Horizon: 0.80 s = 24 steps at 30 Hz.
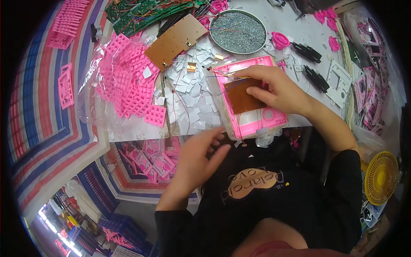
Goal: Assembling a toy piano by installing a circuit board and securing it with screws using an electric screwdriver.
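A pink plastic housing (242,129) lies on the table's front edge, with a brown circuit board (242,100) over its inside. My right hand (278,88) grips this board, thumb on its face and index finger stretched to the upper edge by thin wires (220,72). Its other fingers are partly hidden. My left hand (199,156) hangs short of the housing's lower left corner, slightly blurred, fingers apart with nothing in them. Below the housing's near edge dangles a thin wire with a small connector (244,144).
Left of the housing lie scattered white paper squares (195,96) and a heap of pink keypads (128,79). Behind stand a round tin of screws (238,32), a larger brown board (175,40) and green boards (145,15). Black parts (316,79) lie right, near a yellow fan (381,177).
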Motion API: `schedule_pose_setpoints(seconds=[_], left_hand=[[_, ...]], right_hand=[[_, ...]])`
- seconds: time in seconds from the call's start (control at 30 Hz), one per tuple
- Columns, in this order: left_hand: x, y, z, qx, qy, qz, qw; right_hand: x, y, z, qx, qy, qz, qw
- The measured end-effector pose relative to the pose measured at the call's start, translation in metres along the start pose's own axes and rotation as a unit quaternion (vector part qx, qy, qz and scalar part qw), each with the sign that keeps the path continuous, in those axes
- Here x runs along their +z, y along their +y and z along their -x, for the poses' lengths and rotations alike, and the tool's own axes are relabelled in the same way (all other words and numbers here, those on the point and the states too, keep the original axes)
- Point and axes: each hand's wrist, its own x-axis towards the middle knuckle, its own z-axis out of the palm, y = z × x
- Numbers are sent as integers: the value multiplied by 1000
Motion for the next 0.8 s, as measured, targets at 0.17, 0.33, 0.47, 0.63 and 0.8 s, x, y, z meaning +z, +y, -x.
schedule_pose_setpoints(seconds=[0.17, 0.33, 0.47, 0.63, 0.8], left_hand=[[-4, -6, -18, 22, 51, -46, 997], [1, -9, -28, 71, 65, -99, 990], [10, -11, -50, 282, 90, -171, 940], [11, -8, -61, 321, 93, -203, 920], [3, -29, -59, 253, 134, -192, 939]], right_hand=[[-1, -3, 0, 93, -24, -127, 987], [10, -7, -2, -53, 45, 134, 989], [15, -13, -4, -52, 67, 173, 981], [10, -9, -5, -49, 42, 189, 980], [13, -11, -2, -58, 50, 194, 978]])
